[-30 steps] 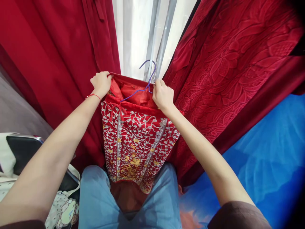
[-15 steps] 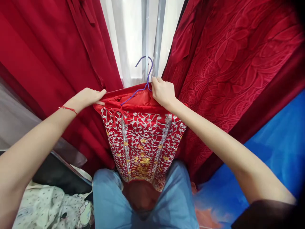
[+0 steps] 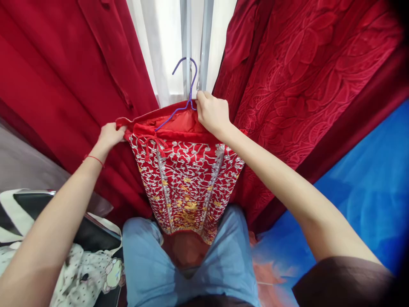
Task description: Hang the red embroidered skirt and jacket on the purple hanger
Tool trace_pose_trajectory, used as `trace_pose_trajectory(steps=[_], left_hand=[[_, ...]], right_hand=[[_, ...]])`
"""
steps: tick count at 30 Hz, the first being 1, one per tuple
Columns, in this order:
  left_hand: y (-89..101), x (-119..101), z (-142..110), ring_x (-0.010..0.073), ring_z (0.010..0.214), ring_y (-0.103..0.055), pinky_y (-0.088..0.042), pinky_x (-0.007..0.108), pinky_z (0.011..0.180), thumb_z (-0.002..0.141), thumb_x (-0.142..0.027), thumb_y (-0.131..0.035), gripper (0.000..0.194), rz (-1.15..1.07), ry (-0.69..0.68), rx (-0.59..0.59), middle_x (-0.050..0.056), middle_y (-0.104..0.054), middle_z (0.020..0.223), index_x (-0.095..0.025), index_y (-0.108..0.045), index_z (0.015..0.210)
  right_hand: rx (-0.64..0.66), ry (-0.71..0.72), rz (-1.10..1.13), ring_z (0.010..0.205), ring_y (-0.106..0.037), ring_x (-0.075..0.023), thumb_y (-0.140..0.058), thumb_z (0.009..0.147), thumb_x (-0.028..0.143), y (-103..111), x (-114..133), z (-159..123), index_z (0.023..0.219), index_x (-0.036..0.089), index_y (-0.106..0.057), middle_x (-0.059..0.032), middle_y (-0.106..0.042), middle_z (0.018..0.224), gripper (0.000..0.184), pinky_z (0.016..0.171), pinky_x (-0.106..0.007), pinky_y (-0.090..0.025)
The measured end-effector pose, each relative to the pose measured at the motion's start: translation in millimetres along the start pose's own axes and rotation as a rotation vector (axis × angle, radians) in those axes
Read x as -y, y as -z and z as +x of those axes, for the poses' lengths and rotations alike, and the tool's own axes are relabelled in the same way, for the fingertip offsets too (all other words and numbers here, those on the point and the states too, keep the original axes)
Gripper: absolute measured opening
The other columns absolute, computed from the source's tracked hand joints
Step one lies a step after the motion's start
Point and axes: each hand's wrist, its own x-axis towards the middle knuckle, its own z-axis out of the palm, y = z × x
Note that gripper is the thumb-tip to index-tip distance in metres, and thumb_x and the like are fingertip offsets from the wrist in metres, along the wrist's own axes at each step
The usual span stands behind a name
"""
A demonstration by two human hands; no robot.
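A red skirt with silver and gold embroidery hangs upright in front of my knees, its red waistband gaping at the top. Inside the opening sits a purple wire hanger, its hook rising above the waistband. My left hand is closed on the waistband's left end, thumb and fingers pinching the cloth. At the back edge, just right of the hanger's neck, my right hand is closed on the waistband; its fingertips are partly hidden. A thin red tie dangles at the front left of the waistband.
Plain dark red cloth hangs at the left, and red patterned cloth at the right. Blue fabric lies far right. A black and white bag and spotted cloth lie lower left. A grey metal post stands behind.
My left hand has shifted left and down relative to the waistband, its fingers now curled round the end. The skirt and hanger appear slightly higher and further left. My right hand keeps its hold.
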Motion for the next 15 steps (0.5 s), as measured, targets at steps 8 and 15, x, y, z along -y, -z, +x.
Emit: trace_pose_trajectory(steps=[8,15], left_hand=[[60.0,-8,1,0.0165,0.096,-0.056,-0.042,0.028,0.083,0.102,-0.034,-0.020,0.039,-0.337,0.405,-0.992,0.007,-0.064,0.116,-0.015,-0.053,0.112],[25.8,23,13,0.0182,0.078,-0.045,-0.031,0.029,0.075,0.102,-0.045,-0.034,0.034,-0.149,0.364,-0.896,0.003,-0.054,0.083,-0.017,-0.049,0.088]], right_hand=[[-0.006,-0.050,0.041,0.085,-0.061,-0.0206,-0.025,0.101,0.022,-2,3,-3,0.122,0.013,-0.054,-0.0147,-0.065,0.111,0.038,0.070,-0.031,-0.042],[0.052,-0.052,0.016,0.086,-0.060,-0.0219,-0.022,0.102,0.024,2,0,-5,0.132,0.013,-0.051,-0.0165,-0.066,0.115,0.043,0.070,-0.032,-0.039]])
